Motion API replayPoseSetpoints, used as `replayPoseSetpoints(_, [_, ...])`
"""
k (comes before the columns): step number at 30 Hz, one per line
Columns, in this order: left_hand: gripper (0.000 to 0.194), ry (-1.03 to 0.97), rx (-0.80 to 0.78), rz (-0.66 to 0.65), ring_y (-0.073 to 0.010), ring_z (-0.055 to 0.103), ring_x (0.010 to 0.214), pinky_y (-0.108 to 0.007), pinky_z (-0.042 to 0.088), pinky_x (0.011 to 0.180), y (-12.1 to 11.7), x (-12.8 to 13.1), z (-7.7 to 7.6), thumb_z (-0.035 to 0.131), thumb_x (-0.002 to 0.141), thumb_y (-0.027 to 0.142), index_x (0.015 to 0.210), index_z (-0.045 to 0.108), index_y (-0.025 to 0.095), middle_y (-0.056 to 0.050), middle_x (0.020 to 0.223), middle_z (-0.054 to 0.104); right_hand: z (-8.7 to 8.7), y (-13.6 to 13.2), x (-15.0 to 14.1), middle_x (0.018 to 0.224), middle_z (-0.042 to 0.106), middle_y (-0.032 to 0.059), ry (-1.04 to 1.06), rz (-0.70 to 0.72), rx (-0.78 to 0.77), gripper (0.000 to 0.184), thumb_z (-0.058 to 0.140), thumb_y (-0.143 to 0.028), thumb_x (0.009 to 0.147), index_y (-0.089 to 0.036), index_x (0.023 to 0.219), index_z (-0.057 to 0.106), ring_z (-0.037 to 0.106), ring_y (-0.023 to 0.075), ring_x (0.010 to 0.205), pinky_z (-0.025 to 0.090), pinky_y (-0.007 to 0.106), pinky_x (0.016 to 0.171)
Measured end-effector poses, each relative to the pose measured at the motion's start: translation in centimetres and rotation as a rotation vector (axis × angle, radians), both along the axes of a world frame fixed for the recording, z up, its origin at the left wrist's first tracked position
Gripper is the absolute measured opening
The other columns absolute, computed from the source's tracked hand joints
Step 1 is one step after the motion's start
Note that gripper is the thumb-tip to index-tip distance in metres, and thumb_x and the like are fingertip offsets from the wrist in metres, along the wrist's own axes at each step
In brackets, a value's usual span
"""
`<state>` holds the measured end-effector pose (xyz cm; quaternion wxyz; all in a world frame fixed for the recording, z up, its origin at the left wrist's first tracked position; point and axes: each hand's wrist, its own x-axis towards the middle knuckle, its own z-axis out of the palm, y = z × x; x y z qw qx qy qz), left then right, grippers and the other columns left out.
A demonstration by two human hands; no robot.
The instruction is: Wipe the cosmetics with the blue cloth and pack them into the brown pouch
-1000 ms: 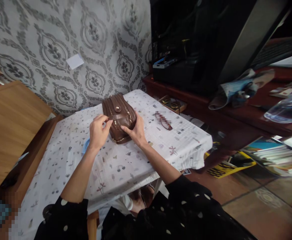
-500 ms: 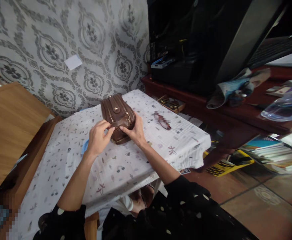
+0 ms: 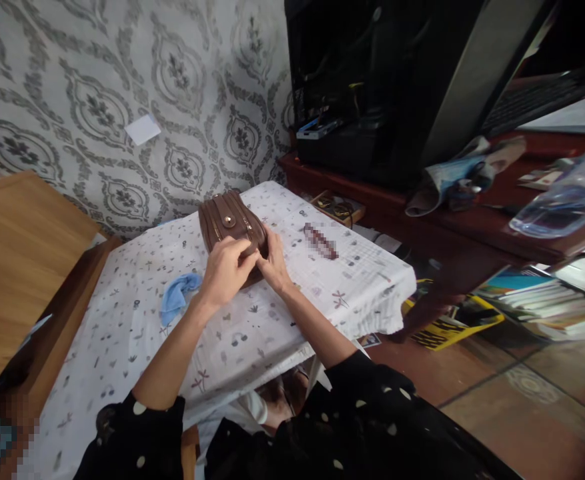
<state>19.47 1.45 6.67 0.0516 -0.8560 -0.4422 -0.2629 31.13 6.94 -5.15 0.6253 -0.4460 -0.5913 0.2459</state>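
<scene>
A brown leather handbag (image 3: pixel 215 230) with gold zips and a round metal stud on its tab lies on the cloth-covered table. My left hand (image 3: pixel 228 272) is closed in a pinch at the bag's near end, over the end of a zip; its fingertips cover the small part they grip. Beside it, my right hand (image 3: pixel 273 263) grips the bag's right side near the corner, thumb towards the left fingers. A crumpled light blue cloth (image 3: pixel 178 297) lies left of my left wrist. To the right of the bag rests a pair of dark red glasses (image 3: pixel 321 241), partly blurred.
The white patterned tablecloth (image 3: pixel 137 333) hangs over the table's front edge. A wooden panel (image 3: pixel 27 247) borders the left, and a patterned wall stands behind. At right, a dark red desk (image 3: pixel 452 233) carries a monitor and clutter. Books (image 3: pixel 532 300) and a yellow basket (image 3: pixel 447 333) sit below.
My left hand has moved right along the bag's near end, close to my right hand. More of the blue cloth shows. The right hand keeps its hold, and the view has shifted slightly.
</scene>
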Motion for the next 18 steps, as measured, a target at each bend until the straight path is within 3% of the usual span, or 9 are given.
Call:
replayPoseSetpoints(6, [0.029,0.010,0.043,-0.042,-0.0189,0.051,0.070,-0.034,0.042,0.077,-1.0,0.1,-2.0,0.054,0.091,0.020,0.064,0.044,0.022,0.000,0.063,0.051,-0.1,0.2,0.1,0.142,0.049,0.0156,-0.003,-0.002,0.002,0.076,0.054,-0.058,0.086,-0.018,0.149,0.037,0.044,0.0316,0.132,0.033,0.053,0.115])
replayPoseSetpoints(14, [0.033,0.058,0.054,-0.141,-0.0172,0.051,0.067,-0.036,0.044,0.080,-1.0,-0.5,-2.4,0.049,0.093,0.019,0.061,0.042,0.022,0.001,0.061,0.053,-0.2,0.2,0.0,0.141,0.051,0.0148,0.007,-0.028,0.008,0.072,0.058,-0.055,0.086,-0.021,0.147,0.039,0.046,0.0319,0.131,0.034,0.056,0.113])
replayPoseSetpoints(18, [0.021,-0.016,0.151,-0.063,-0.0194,0.058,0.077,-0.035,0.048,0.079,-1.0,-0.5,-3.1,0.051,0.093,0.019,0.072,0.052,0.021,-0.002,0.071,0.060,-0.1,0.2,-0.1,0.141,0.051,0.0154,0.030,-0.035,-0.009,0.072,0.059,-0.052,0.085,-0.020,0.147,0.040,0.045,0.0310,0.133,0.035,0.054,0.114])
